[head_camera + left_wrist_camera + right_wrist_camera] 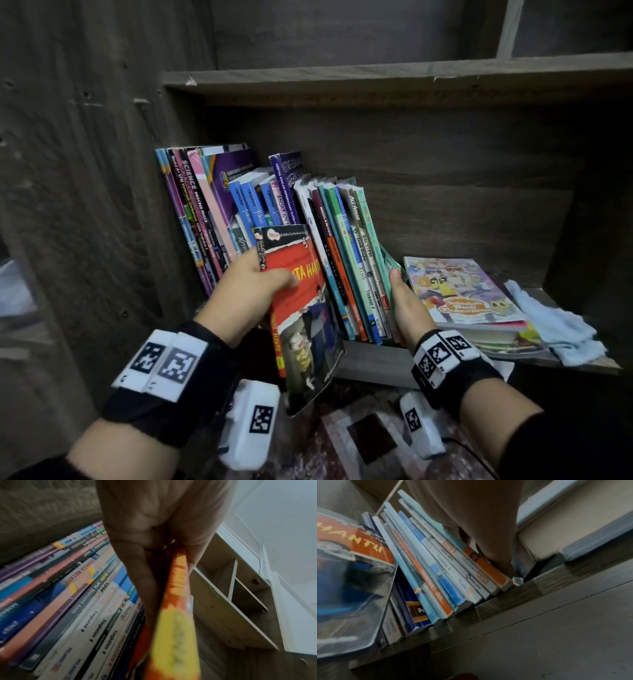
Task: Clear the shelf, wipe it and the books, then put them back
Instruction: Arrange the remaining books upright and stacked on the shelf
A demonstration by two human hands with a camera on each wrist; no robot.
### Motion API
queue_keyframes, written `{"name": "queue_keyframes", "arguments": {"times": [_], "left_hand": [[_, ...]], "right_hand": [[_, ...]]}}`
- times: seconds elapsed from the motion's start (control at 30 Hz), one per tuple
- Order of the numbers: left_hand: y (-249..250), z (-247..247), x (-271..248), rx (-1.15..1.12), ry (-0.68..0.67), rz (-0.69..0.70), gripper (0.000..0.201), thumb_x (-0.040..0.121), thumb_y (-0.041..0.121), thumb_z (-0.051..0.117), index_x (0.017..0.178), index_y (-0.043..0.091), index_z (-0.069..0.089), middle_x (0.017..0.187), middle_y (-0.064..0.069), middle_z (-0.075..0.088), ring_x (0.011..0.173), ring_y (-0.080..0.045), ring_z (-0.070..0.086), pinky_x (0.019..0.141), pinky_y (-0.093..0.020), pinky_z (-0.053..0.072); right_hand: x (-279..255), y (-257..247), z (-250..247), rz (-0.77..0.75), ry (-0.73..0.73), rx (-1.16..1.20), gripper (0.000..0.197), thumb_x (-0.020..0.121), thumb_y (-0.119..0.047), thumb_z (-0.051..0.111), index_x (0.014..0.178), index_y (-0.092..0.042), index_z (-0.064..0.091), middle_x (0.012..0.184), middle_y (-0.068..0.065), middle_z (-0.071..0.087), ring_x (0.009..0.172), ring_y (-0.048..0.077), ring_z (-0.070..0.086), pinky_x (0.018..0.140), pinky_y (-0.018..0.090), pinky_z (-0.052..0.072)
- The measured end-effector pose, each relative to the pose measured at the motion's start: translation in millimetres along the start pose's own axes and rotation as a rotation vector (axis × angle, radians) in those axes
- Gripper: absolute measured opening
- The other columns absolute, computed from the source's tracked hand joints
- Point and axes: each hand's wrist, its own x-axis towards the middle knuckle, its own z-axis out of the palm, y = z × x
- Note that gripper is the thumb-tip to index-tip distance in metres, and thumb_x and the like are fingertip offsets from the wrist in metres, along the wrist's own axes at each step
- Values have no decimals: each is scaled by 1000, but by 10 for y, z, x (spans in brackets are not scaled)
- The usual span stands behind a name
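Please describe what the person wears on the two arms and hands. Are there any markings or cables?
Both hands, left and right, are bare. Each wrist carries a black band with white square-code tags. A white camera box hangs under each wrist; a thin black cable leaves the right one. Dark sleeves cover the forearms.

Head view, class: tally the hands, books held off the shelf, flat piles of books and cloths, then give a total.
Hands: 2, left hand, right hand
Held book: 1
Flat pile of books: 1
Cloth: 1
Total: 5
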Motion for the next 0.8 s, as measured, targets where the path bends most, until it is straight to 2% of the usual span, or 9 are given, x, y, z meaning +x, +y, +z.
{"name": "queue_keyframes", "arguments": {"times": [0.1, 0.2, 0.27, 0.33, 0.4, 0.47, 0.6, 0.7, 0.8], "left_hand": [[-10, -202, -68, -39, -59, 7, 24, 71, -1, 72, 91, 6, 61, 82, -11, 73, 73, -28, 70, 73, -38, 58], [-16, -326, -141, -82, -81, 19, 43, 54, 11, 72, 95, 1, 63, 84, -12, 72, 75, -29, 69, 79, -42, 55], [-13, -388, -186, -120, -82, 38, 50, 46, 14, 75, 93, 1, 64, 83, -12, 70, 73, -26, 67, 76, -40, 55], [-1, -424, -216, -189, -90, 70, 47, 44, 13, 76, 90, 6, 66, 82, -10, 72, 71, -23, 68, 68, -34, 59], [23, -417, -235, -254, -102, 92, 45, 48, 10, 76, 91, 11, 67, 86, -9, 74, 73, -23, 70, 68, -34, 60], [36, -356, -242, -310, -110, 92, 42, 55, 7, 73, 96, 13, 65, 89, -9, 74, 76, -24, 71, 72, -39, 60], [19, -61, -206, -360, -105, 60, 45, 60, 9, 76, 103, 11, 63, 87, -9, 74, 70, -22, 70, 59, -32, 59], [28, 225, -145, -374, -85, 33, 24, 85, 9, 66, 108, 9, 59, 87, -11, 70, 59, -16, 66, 45, -23, 52], [94, 340, -94, -337, -136, 40, 24, 93, 25, 54, 115, 14, 54, 91, -11, 70, 65, -21, 68, 49, -30, 57]], "right_hand": [[-77, -52, -43, -69, 7, -99, 55, 102, -46, 19, 146, -18, 36, 151, 2, 38, 139, 16, 32, 96, 16, 19], [-132, -96, -77, -101, -31, -116, 58, 99, -49, 27, 147, -15, 34, 153, 1, 34, 140, 15, 30, 97, 18, 19], [-183, -134, -99, -120, -56, -105, 60, 97, -50, 34, 146, -16, 35, 149, 0, 39, 136, 15, 35, 100, 20, 24], [-239, -165, -120, -154, -24, -47, 62, 88, -53, 46, 138, -16, 46, 134, -3, 50, 118, 12, 49, 89, 17, 37], [-287, -177, -149, -249, 10, -23, 61, 73, -58, 54, 119, -19, 57, 119, 0, 59, 101, 10, 56, 75, 15, 42], [-316, -168, -192, -304, -52, -23, 50, 66, -59, 57, 104, -26, 60, 104, -1, 62, 95, 13, 58, 76, 20, 44], [-427, -169, -243, -214, -315, 145, 35, 78, -36, 65, 105, -15, 64, 92, -4, 72, 85, 11, 68, 75, 22, 53], [-411, -200, -400, -232, -246, 334, 16, 84, -9, 64, 99, -4, 63, 80, 1, 73, 68, 10, 67, 63, 20, 54], [-301, -250, -751, -294, -85, 430, 38, 69, -23, 71, 100, -3, 64, 82, 4, 74, 69, 11, 68, 63, 21, 55]]}}
